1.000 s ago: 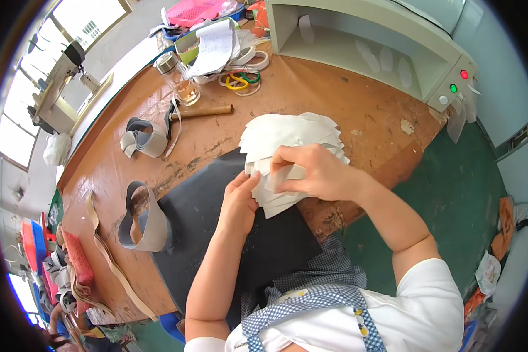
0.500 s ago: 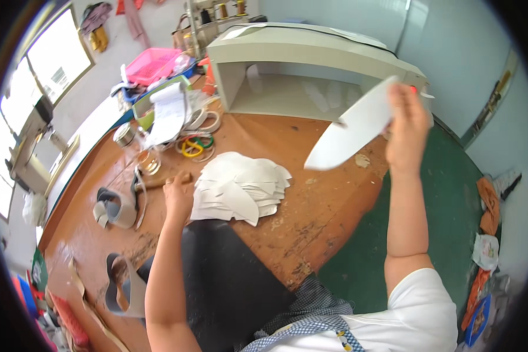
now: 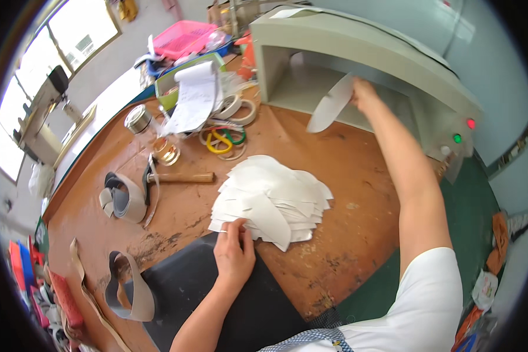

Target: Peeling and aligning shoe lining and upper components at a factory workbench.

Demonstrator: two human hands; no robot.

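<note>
My right hand (image 3: pixel 364 95) is closed on one end of a white leaf-shaped sheet piece (image 3: pixel 332 105). It holds the piece at the front opening of a cream box-shaped machine (image 3: pixel 358 44). A pile of similar white pieces (image 3: pixel 276 196) lies on the brown-covered table (image 3: pixel 358 176), its layers fanned and overlapping. At the pile's near left edge is my left hand (image 3: pixel 234 252), fingers loosely bent and slightly apart, tips touching the edge. Nothing shows gripped in it. Beneath that hand and wrist lies a black sheet (image 3: pixel 188 287).
Left of the pile lie a hammer (image 3: pixel 185 177), grey rolled strips (image 3: pixel 126 202), and a glass (image 3: pixel 165 151). Behind them are yellow-handled scissors (image 3: pixel 219 142), tape rolls (image 3: pixel 243 111), a notepad (image 3: pixel 195 97) and a pink basket (image 3: pixel 183 38). Red and green lights (image 3: pixel 470 124) mark the machine's right front.
My right hand has carried the white piece forward and left to the machine's opening. My left hand has moved from beside the hammer handle to the pile's near edge. The view has shifted.
</note>
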